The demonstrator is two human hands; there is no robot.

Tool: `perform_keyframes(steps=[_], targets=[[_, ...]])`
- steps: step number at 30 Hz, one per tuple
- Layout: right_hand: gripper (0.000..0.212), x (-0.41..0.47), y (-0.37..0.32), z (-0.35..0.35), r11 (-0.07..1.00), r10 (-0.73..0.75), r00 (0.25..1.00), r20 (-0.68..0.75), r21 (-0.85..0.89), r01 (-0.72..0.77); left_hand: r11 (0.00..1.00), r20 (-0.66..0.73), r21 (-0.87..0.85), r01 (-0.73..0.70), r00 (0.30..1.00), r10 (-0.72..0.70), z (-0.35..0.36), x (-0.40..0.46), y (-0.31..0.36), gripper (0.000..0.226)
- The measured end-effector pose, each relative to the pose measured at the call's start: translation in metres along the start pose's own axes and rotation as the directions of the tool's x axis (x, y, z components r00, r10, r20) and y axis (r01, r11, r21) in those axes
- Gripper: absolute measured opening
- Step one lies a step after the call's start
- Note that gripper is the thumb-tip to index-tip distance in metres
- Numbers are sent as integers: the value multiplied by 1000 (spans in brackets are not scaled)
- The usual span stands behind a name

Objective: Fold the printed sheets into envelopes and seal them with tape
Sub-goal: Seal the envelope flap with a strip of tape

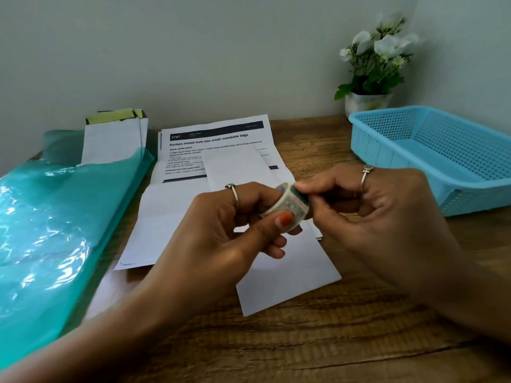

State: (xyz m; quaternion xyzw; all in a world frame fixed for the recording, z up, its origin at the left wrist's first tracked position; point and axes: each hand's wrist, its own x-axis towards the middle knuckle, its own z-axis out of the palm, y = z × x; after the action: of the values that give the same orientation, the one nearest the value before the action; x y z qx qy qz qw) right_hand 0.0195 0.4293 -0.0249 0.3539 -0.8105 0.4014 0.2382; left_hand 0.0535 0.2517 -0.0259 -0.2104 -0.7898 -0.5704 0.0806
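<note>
Tape roll point(287, 204) held above the table point(318, 341), mid-scene, gripped by left hand point(221, 230): thumb pressed on rim, fingers curled beneath. Right hand point(373, 214) pinching at roll's far edge, fingertips closed on it. Folded white sheet point(287, 275) flat below both hands, overlapping printed sheet point(213, 150) farther back. Blue basket point(409, 139) far right; teal plastic film point(55, 230) left; potted flowers point(373, 64) far right corner.

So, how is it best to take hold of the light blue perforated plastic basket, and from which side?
Grip the light blue perforated plastic basket by its thick rolled rim on the near long wall, coming from above. It sits upright and open-topped on the wooden table, so fingers can probably hook over that lip.
</note>
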Motion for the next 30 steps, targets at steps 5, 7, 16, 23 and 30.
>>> perform_keyframes(steps=[5, 7, 16, 23, 30], targets=[[20, 2, -2, -4, 995, 51, 998, 43, 86, -54, 1000, 1, -11, 5, 1000, -5, -1, 0, -1, 17], [21, 3, -2, -5, 986, 75, 995, 69, 146, -84, 1000, -6, -9, 8, 1000, -8, -2, 0, -2, 17], [34, 7, 0, -6, 900, 185, 963, 198, 359, -247, 1000, 11, 20, 1, 1000, -1, -7, 3, -6, 17], [32, 10, 2, -7, 805, 248, 932, 263, 479, -350, 996, 33, 61, -63, 998, 61, -7, 3, -7, 12], [25, 12, 0, -10, 742, 271, 924, 271, 552, -380, 988, 44, 128, -86, 996, 81, -8, 3, -10, 13]])
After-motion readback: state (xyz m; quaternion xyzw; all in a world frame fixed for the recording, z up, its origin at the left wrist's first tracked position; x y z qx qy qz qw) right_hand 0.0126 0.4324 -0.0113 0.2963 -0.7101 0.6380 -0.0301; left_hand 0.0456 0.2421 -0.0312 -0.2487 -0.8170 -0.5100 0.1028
